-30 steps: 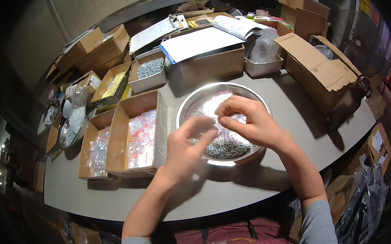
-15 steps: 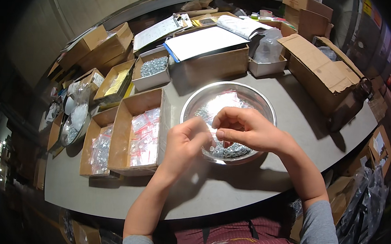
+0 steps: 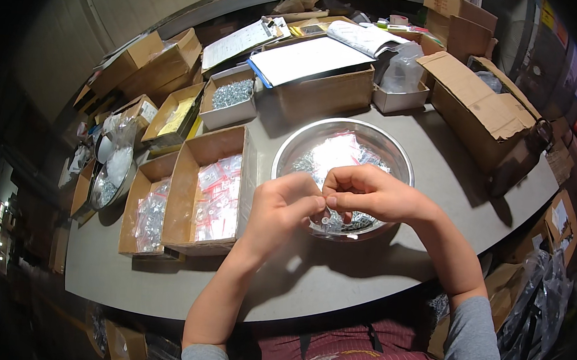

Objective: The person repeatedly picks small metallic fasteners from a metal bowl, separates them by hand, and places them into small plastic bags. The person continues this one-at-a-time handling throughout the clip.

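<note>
Over the near half of a shiny metal bowl (image 3: 277, 169), both hands meet fingertip to fingertip. My left hand (image 3: 281, 209) pinches a small clear plastic bag (image 3: 329, 225) that hangs below the fingers, with a small round metal piece showing in it. My right hand (image 3: 376, 194) has its thumb and index finger closed at the top of the same bag. Inside the bowl lie loose metal screws (image 3: 364, 220) and several small bags with red stripes (image 3: 341, 150). The fingers partly hide the bag's upper edge.
Left of the bowl stand two open cardboard boxes, a larger one (image 3: 189, 166) and a smaller one (image 3: 135, 196), both holding small filled bags. Behind are a white box of metal parts (image 3: 229, 112), papers on a carton (image 3: 317, 60), and a dark bottle (image 3: 524, 156) at right.
My left hand has moved right, and its fingertips now meet those of my right hand. The view has shifted slightly.
</note>
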`<state>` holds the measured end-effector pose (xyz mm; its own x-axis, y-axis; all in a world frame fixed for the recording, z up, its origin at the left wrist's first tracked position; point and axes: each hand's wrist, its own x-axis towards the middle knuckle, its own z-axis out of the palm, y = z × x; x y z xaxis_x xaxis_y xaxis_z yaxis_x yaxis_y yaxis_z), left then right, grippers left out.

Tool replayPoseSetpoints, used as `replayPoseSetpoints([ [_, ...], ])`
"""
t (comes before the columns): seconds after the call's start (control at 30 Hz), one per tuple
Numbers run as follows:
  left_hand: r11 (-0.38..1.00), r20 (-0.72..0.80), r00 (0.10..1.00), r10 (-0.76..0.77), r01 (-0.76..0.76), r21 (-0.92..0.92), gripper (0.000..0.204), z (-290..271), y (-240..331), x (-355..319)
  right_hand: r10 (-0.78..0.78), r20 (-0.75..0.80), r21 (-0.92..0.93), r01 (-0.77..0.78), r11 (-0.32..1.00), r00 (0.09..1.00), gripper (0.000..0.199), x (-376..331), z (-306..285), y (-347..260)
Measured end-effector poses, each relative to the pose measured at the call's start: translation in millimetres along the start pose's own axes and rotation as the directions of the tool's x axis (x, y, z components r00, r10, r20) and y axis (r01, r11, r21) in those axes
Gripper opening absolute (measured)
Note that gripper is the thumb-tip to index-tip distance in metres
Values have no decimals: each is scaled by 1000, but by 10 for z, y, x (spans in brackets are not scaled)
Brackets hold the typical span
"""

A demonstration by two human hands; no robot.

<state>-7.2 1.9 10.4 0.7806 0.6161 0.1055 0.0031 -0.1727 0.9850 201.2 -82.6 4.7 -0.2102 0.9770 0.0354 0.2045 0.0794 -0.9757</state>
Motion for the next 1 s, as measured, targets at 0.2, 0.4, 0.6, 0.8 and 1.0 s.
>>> replayPoseSetpoints([
  [0.2, 998, 13, 997, 70, -70, -3, 12, -59, -51, 32, 23, -28, 70, -21, 997, 999, 22, 34, 28, 18],
  [0.4, 989, 29, 991, 130, -132, 62, 16, -77, -74, 40, -18, 30, 149, 13, 989, 999, 17, 65, -44, 0],
  [0.6, 997, 76, 995, 67, -69, 27, 20, -70, -13, 20, 5, 98, 218, -26, 976, 995, 13, 51, -99, -23],
  [0.8, 990, 28, 990, 137, -138, 10, 16, -39, 12, 3, -1, 38, 226, -7, 974, 999, 13, 41, 3, -62],
  [1.0, 991, -66, 991, 120, -123, -48, 12, -88, 10, 26, -16, 4, 212, 15, 977, 1000, 13, 56, -33, -42],
])
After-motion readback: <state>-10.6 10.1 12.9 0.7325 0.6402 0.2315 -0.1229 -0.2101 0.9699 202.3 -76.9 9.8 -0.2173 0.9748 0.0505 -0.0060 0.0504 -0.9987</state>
